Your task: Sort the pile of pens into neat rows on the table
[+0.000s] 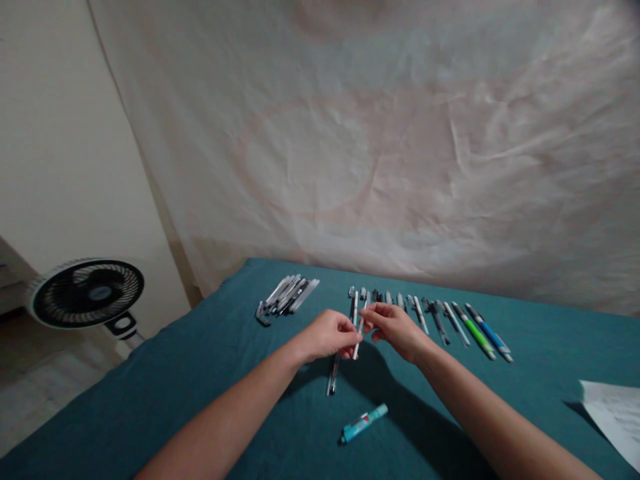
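A slim white pen (357,350) is held upright at a slant above the table by both hands. My left hand (327,337) pinches it near the lower part, fingers closed. At its upper end, my right hand (395,327) has thumb and fingertips closed on it. Below my left hand lies a clear pen with dark parts (333,377), partly hidden by the hand. Closer to me rests a short turquoise pen (364,424). Behind my hands runs a row of pens, among them a green pen (475,331) and a blue pen (491,333).
A pile of clear and black pens (293,293) lies at the back left of the teal tablecloth (210,353). A sheet of paper (613,413) is at the right edge. Beyond the table's left side stands a fan (90,293); a pale curtain (400,153) hangs behind.
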`<state>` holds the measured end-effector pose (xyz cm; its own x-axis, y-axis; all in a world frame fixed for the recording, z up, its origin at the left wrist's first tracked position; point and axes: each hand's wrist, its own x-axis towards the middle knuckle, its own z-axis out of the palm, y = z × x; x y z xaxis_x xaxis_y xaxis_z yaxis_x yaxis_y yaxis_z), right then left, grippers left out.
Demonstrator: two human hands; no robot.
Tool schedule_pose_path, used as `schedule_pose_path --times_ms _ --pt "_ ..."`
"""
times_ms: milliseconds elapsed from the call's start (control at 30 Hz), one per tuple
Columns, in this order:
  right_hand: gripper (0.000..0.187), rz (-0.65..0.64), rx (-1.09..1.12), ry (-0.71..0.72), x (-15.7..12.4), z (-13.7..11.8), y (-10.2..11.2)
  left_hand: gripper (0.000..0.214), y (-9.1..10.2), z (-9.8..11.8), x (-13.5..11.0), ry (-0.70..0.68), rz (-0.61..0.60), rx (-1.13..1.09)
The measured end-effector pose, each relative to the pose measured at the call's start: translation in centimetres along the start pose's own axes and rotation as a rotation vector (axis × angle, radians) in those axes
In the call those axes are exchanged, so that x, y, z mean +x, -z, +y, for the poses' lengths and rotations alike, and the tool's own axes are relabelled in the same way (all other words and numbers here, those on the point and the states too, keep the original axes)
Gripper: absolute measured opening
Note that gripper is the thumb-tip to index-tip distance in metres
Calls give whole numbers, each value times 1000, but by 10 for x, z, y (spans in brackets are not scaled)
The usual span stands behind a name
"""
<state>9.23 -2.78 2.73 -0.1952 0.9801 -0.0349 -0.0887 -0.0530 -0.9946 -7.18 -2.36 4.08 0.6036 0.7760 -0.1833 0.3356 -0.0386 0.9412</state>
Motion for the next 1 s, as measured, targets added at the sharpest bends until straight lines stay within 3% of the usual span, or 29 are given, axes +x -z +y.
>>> schedule_pose_path --times_ms 100,233,400,533,633,767,1000 --pt "26 -27 -61 -64 2 6 3 31 7 -2 0 19 28 152" --pt "23 -72 -162 -200 5 21 1 26 20 -7 0 7 240 543" --pt "18 -74 -310 -219 6 35 -9 18 22 -10 -2 16 209 779" --pt "21 -133 -594 -185 -1 24 -5 17 18 -11 -2 -37 209 824" --pt "20 -335 -821 -136 -14 4 -2 18 15 -12 -2 -77 219 867" --pt "31 -669 -1013 47 -35 -18 -10 20 12 -10 -3 -59 246 935" --pt "26 -833 -1231 139 -50 -11 -28 19 8 -12 -2 -44 234 909"
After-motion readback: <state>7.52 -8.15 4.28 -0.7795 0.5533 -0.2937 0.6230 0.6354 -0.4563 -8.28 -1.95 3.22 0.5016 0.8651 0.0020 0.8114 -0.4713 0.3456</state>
